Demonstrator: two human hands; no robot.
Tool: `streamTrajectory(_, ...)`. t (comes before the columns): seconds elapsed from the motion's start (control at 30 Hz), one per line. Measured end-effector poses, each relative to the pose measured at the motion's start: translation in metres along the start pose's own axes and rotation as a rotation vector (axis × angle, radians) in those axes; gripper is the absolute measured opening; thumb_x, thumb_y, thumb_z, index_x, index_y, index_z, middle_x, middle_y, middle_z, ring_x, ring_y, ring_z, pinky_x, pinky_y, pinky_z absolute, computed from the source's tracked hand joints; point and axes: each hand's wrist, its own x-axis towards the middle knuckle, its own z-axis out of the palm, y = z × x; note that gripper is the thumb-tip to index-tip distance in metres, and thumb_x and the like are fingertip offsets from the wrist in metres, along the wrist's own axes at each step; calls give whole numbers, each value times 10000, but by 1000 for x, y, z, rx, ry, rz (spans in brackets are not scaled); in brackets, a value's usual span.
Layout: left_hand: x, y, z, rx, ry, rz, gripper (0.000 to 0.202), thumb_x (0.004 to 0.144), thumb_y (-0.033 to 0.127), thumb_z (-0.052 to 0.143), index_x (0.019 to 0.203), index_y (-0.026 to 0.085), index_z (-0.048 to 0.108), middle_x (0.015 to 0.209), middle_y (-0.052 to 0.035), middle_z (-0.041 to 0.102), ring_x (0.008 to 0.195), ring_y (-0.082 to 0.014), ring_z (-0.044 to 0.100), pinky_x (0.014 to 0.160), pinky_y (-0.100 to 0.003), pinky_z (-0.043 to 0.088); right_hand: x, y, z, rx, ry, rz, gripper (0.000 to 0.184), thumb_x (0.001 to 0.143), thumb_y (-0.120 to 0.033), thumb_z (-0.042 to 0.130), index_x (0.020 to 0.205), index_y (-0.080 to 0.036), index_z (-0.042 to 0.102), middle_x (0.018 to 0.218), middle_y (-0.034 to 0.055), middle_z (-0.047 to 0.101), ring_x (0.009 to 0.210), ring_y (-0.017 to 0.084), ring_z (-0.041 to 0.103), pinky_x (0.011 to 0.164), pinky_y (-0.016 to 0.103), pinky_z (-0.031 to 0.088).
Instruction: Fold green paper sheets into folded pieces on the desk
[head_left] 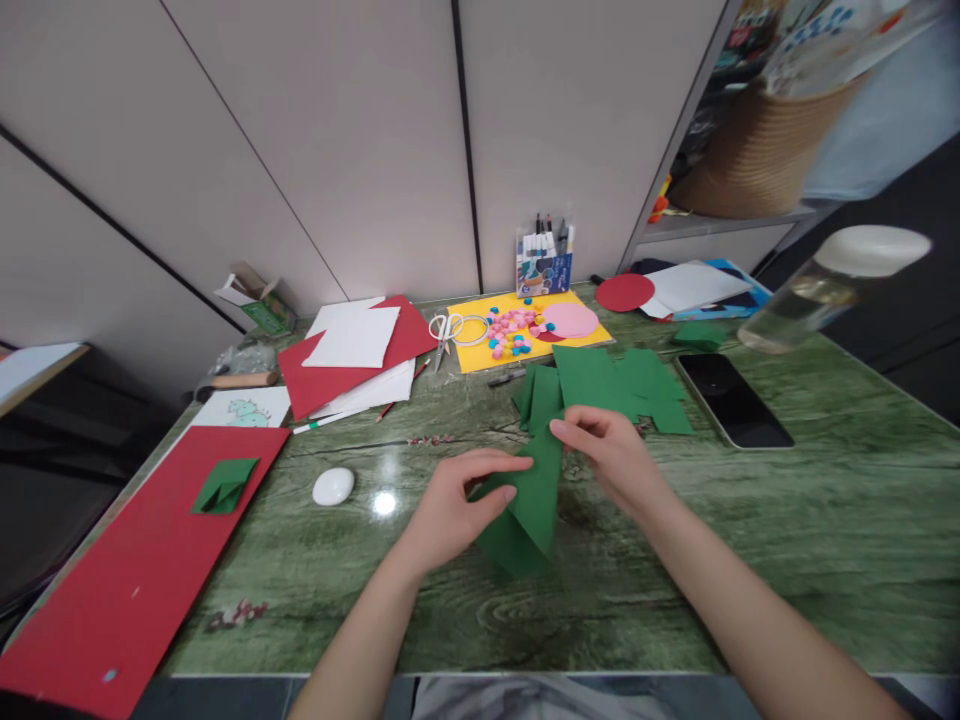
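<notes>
Head view shows the left hand (459, 500), thumb and forefinger parted, on folded green paper (541, 495) over the table's (645, 620) middle, the right hand (609, 455) pinching its edge; aligning edges before pressing should give 1 crisp crease.

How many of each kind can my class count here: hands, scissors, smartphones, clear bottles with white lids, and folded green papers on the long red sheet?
Hands: 2 (left hand, right hand)
Scissors: 1
Smartphone: 1
Clear bottle: 1
Folded green paper on the long red sheet: 1
Total: 6
</notes>
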Motion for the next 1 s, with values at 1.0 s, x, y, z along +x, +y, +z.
streamTrajectory(1.0, 0, -6, 2, 2, 203, -145, 274, 709, 201, 649, 979, 232, 687, 954, -28, 688, 825, -155, 578, 713, -232, 442, 0, 0, -2, 122, 107, -11, 246, 668, -304, 716, 557, -170, 543, 552, -46, 404, 554, 91, 323, 525, 253, 223)
